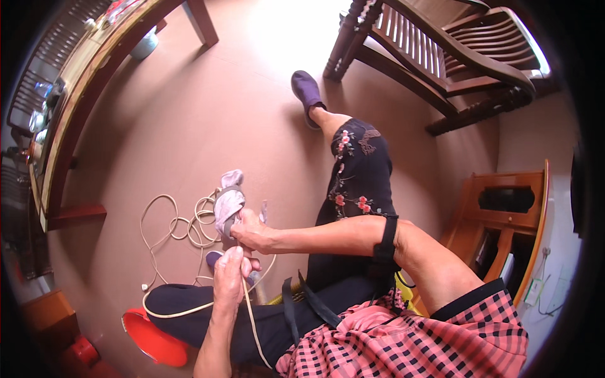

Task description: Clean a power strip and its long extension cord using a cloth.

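Note:
My right hand (253,231) grips a bunched pale cloth (229,203) with grey edging, which sticks up beyond my fingers. Just below it, my left hand (229,276) pinches a cream electric cable (250,312). The cable runs from my left hand down over my lap, and another length loops across my thigh. Toward the cloth the cable passes up between the two hands; whether the cloth wraps around it is hidden by my fingers. Loose coils of the cable (191,227) lie on the floor beyond my hands, with a white plug (144,287) at one end.
A red plastic basin (153,338) sits beside my leg. A wooden table (101,80) with glassware stands at left, a slatted wooden chair (425,52) at upper right. An orange-brown wooden cabinet (508,208) is at right, near a wall socket (534,290). My foot in a purple shoe (307,92) is stretched forward.

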`<state>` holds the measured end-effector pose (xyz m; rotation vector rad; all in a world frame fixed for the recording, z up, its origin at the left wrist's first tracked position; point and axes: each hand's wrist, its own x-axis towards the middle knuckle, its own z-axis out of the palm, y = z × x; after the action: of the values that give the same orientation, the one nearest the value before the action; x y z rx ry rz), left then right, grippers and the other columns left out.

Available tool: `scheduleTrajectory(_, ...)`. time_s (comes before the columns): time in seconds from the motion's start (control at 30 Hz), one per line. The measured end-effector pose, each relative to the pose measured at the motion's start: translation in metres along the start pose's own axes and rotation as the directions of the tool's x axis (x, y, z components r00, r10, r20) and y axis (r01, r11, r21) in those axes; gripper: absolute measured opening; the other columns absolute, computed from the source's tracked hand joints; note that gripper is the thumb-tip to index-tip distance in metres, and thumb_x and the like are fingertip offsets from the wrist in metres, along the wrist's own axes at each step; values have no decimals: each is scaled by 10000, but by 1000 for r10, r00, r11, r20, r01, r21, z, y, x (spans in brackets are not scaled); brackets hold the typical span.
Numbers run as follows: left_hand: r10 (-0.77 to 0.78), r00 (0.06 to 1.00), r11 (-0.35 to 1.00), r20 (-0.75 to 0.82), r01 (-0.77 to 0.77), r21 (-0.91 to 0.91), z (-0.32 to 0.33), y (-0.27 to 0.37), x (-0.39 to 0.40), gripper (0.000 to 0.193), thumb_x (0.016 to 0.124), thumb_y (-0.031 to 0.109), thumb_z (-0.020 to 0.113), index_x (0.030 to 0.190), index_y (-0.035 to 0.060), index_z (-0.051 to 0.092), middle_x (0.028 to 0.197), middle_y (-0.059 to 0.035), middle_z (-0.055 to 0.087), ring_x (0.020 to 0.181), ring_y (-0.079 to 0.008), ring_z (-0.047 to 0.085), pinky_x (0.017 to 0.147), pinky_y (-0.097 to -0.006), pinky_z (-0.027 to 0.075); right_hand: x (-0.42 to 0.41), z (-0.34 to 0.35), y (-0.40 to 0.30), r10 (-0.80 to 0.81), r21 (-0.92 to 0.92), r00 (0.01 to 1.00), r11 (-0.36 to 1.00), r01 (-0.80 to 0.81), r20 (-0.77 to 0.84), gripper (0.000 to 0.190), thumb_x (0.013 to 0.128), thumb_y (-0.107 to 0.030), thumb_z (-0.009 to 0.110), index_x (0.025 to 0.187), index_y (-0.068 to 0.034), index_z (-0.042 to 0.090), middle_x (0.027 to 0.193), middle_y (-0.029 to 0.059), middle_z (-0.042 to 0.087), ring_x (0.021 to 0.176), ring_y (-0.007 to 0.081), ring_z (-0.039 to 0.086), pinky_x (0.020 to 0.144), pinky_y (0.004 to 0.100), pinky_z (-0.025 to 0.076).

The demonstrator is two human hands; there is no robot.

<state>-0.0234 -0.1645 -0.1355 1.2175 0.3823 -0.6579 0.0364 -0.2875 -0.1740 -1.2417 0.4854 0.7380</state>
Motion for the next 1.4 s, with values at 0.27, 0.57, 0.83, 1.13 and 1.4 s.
scheduleTrajectory(0.27,-126,990,972,59,111,206,9,11,-93,296,942,262,437,824,0,509,553,-52,452,590,-165,537,649,-329,494,84,-43,28,-9,-52,974,999,-3,-228,148,738,-107,468,769,-19,582,711,117,609,578,230,594,484,410,489)
scheduleTrajectory(0.57,-219,970,975,106,214,53,1,-17,-147,319,937,269,461,924,-43,528,582,-92,509,652,-225,581,719,-363,501,102,-52,16,-55,-248,930,968,-40,-363,206,824,-176,474,918,4,509,875,181,581,789,272,601,639,424,484)
scheduleTrajectory(0.83,-378,873,925,309,369,88,7,-8,-64,246,929,175,489,1007,-45,565,647,-73,565,699,-133,589,688,-229,455,62,-38,-3,-137,7,972,990,141,-192,279,867,-211,412,874,40,533,750,132,581,690,215,575,591,372,464)
scheduleTrajectory(1.13,-18,1000,999,23,19,-37,-20,23,-73,198,918,189,490,850,9,534,527,-29,434,639,-192,552,710,-362,503,67,-48,-1,-238,-419,910,905,80,-340,457,907,-348,425,1042,68,557,927,196,632,851,262,638,729,399,519)
scheduleTrajectory(1.4,3,996,997,-85,3,75,-38,2,-50,227,932,202,474,827,14,545,580,-12,473,642,-135,553,665,-269,487,9,-32,-23,133,92,891,977,-191,434,539,917,-450,424,1137,38,481,1029,174,587,886,232,596,722,370,501)
